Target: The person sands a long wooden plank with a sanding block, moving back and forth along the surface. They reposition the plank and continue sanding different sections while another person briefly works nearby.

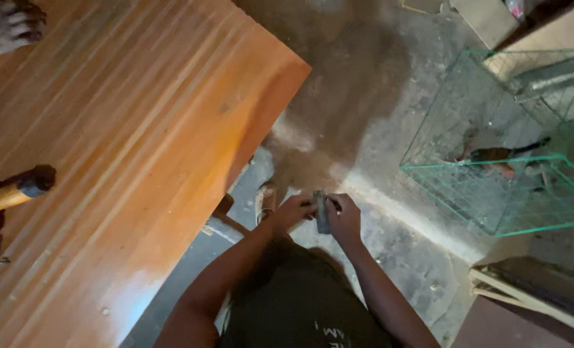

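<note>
Both of my hands meet low in the middle of the view, over the dusty concrete floor. My left hand (291, 211) and my right hand (345, 218) together grip a small dark flat metal piece (321, 212) held upright between the fingers. What kind of piece it is I cannot tell. My dark shirt fills the bottom centre below the arms.
A large orange-brown wooden board (119, 148) covers the left half. On its left edge lies a yellow tool with a dark handle (16, 193). Another person's foot (7, 26) rests on its top left corner. A green wire cage (512, 161) stands at right, wooden slats (525, 296) below.
</note>
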